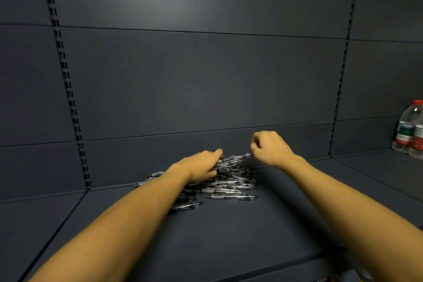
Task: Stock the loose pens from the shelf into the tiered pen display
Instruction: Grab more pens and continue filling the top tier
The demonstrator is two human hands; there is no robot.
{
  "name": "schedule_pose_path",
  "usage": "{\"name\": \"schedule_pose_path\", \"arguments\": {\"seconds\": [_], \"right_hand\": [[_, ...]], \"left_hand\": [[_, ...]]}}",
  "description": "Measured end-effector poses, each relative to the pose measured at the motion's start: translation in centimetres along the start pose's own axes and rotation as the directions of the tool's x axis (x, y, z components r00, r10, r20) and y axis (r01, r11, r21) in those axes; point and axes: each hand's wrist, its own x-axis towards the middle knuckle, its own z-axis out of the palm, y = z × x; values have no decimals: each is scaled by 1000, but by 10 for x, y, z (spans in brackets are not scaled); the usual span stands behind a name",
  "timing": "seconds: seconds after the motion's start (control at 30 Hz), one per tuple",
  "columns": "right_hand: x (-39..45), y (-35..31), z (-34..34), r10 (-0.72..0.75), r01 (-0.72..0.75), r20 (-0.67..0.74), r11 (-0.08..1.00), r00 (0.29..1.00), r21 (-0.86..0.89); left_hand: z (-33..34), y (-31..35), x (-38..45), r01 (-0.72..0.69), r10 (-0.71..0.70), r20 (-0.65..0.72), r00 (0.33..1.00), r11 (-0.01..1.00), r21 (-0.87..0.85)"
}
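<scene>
Two bare forearms are seen nearest the camera, extended forward over the dark grey flat metal shelf [263,231] from its front edge toward its back edge. A loose heap of clear-barrelled pens with grey grips and black tips [229,186] is found lying on the shelf near the back edge, roughly midway between the left and right ends of this bay. The left hand [201,167] is laid palm-down on top of the heap, its fingers curled into the pens; a bunch of pens [231,159] is seen rising from under its fingertips toward the right hand. The grip of the left hand is judged clamped on that bunch. The right hand [271,147] is held just above the back of the heap, its fingers curled together, with the far end of the raised bunch at its fingertips; whether that end is actually pinched cannot be told. A dark grey panelled back wall [206,80] is noted behind the shelf, with slotted upright rails at the left and right. Two clear plastic water bottles with red caps [410,130] are recorded standing on the neighbouring shelf bay, at the far right, against the back edge.
</scene>
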Motion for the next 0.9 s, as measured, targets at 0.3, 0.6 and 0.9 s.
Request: {"name": "schedule_pose_path", "arguments": {"seconds": [0.3, 0.6, 0.9], "right_hand": [[4, 19, -11, 176, -178, -196, 984, 965, 8], [-1, 23, -13, 160, -157, 15, 980, 987, -120], [7, -9, 7, 14, 8, 148, 989, 989, -150]], "left_hand": [[-15, -3, 24, 57, -67, -197, 978, 997, -57], [-45, -1, 34, 147, -77, -208, 975, 927, 345], [-52, -24, -15, 231, -161, -174, 972, 802, 551]]}}
